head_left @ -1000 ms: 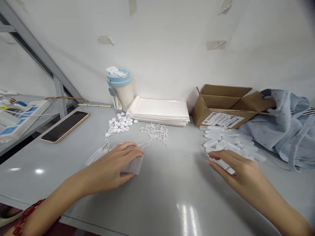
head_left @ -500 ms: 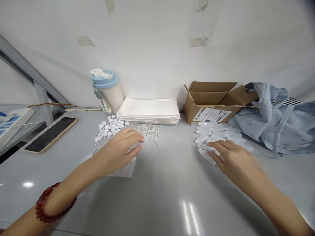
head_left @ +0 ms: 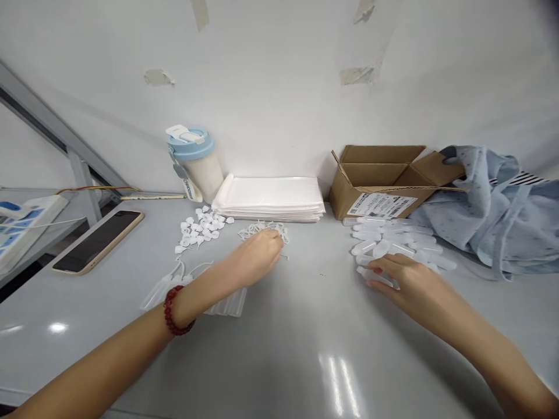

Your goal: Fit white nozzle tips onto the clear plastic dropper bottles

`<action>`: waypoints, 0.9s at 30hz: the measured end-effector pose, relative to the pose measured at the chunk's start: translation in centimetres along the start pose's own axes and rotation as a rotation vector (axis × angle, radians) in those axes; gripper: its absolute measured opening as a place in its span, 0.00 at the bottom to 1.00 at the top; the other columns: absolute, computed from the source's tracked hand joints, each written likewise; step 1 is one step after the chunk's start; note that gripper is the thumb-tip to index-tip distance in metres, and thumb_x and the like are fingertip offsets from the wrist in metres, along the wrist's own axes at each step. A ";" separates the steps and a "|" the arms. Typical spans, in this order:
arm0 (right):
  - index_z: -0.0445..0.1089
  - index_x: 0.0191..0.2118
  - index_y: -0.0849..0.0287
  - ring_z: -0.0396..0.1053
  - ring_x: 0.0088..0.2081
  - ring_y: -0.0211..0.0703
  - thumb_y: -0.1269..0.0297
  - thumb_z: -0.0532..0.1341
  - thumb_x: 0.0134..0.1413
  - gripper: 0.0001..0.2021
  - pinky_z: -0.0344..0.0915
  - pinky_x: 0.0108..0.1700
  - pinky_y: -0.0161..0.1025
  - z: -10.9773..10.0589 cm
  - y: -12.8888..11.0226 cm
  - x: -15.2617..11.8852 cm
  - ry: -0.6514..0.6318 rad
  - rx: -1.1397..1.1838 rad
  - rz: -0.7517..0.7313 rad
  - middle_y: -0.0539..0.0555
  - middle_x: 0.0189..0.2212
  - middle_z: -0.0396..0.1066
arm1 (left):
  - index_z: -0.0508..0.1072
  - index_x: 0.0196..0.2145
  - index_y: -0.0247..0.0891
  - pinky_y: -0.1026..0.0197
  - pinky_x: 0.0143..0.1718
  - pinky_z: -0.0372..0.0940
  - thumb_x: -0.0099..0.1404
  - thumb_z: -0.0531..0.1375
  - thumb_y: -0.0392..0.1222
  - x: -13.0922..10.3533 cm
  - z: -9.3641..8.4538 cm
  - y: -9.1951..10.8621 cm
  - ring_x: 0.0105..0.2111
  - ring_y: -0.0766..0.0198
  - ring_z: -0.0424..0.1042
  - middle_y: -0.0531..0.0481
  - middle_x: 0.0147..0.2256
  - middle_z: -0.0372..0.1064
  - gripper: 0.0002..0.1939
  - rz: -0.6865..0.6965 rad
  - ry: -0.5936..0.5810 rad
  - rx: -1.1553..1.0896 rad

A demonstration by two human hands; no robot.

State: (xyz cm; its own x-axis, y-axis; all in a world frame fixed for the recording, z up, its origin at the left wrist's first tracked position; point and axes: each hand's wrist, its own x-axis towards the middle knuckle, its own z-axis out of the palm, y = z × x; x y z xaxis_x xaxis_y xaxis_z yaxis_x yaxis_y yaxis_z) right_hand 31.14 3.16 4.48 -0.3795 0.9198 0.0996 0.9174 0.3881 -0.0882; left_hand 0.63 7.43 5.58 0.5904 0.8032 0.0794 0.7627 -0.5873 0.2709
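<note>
Left hand (head_left: 262,255) moved to strings (head_left: 250,230), bunched, right hand (head_left: 417,282) half-spread, grey table (head_left: 288,343), white wall (head_left: 271,93)

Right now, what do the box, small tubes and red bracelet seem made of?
The box looks like matte cardboard: plain brown, folded flaps. The tubes look like smooth plastic, given their milky translucence and soft highlights. The bracelet shows dark-red, seemingly glossy beads; glass, stone or plastic, I can't tell.

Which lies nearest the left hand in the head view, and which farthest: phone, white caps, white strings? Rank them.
1. White strings: right at the left hand, partly hidden by it.
2. White caps: in a loose pile, left of the strings.
3. Phone: farther left, past the caps.
</note>
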 end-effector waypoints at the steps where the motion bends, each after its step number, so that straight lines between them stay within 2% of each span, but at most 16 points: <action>1: 0.74 0.38 0.59 0.75 0.35 0.54 0.66 0.57 0.55 0.10 0.70 0.29 0.43 0.0 -0.2 0.0 -0.010 -0.019 -0.012 0.59 0.34 0.77 | 0.72 0.30 0.34 0.55 0.37 0.65 0.64 0.50 0.29 0.0 -0.4 -0.2 0.35 0.56 0.71 0.44 0.34 0.72 0.12 -0.014 0.022 -0.044; 7: 0.74 0.43 0.60 0.76 0.35 0.53 0.66 0.57 0.57 0.11 0.73 0.31 0.45 0.2 -1.2 -0.2 0.000 -0.012 -0.078 0.60 0.39 0.76 | 0.74 0.33 0.37 0.63 0.34 0.68 0.66 0.53 0.38 -1.1 -2.7 -0.1 0.33 0.63 0.73 0.49 0.35 0.75 0.10 -0.169 0.284 -0.308; 12: 0.73 0.44 0.60 0.75 0.34 0.51 0.64 0.54 0.62 0.13 0.74 0.33 0.46 0.3 -2.6 -0.4 0.072 0.110 -0.163 0.59 0.37 0.76 | 0.75 0.29 0.37 0.66 0.28 0.67 0.59 0.63 0.43 -2.8 -2.3 0.4 0.28 0.65 0.71 0.51 0.29 0.74 0.06 -0.432 0.509 -0.747; 16: 0.72 0.44 0.61 0.74 0.36 0.49 0.64 0.52 0.64 0.13 0.73 0.35 0.46 0.1 -4.2 -0.7 0.136 0.207 -0.233 0.59 0.36 0.75 | 0.73 0.32 0.38 0.67 0.28 0.66 0.55 0.68 0.44 -3.1 -1.8 0.0 0.25 0.69 0.68 0.53 0.30 0.72 0.10 -0.514 0.565 -1.014; 18: 0.72 0.44 0.60 0.74 0.36 0.48 0.65 0.52 0.64 0.12 0.73 0.36 0.46 0.0 -5.0 -0.8 0.146 0.260 -0.254 0.59 0.36 0.75 | 0.73 0.34 0.38 0.66 0.29 0.67 0.54 0.68 0.45 -2.9 -1.6 -0.4 0.28 0.67 0.69 0.52 0.33 0.72 0.12 -0.527 0.579 -1.057; 22: 0.71 0.44 0.60 0.73 0.36 0.47 0.66 0.53 0.64 0.11 0.73 0.36 0.44 -0.2 -6.4 -1.2 0.113 0.340 -0.287 0.58 0.36 0.75 | 0.75 0.35 0.37 0.64 0.33 0.68 0.56 0.66 0.44 -2.8 -1.2 -0.7 0.36 0.63 0.70 0.49 0.37 0.73 0.11 -0.541 0.616 -0.995; 27: 0.71 0.44 0.58 0.73 0.36 0.46 0.67 0.54 0.63 0.10 0.73 0.37 0.44 0.0 -6.9 -1.5 0.108 0.394 -0.293 0.57 0.36 0.75 | 0.77 0.33 0.38 0.64 0.33 0.67 0.55 0.66 0.42 -3.2 -1.3 -0.5 0.31 0.65 0.70 0.50 0.33 0.75 0.08 -0.552 0.641 -0.907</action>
State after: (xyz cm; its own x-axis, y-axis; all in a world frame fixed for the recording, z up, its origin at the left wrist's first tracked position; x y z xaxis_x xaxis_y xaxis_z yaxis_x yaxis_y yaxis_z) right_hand 25.34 -0.87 4.94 -0.5807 0.7657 0.2765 0.6513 0.6407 -0.4066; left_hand -1.98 5.32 6.39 -0.1820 0.9748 0.1293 0.2595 -0.0792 0.9625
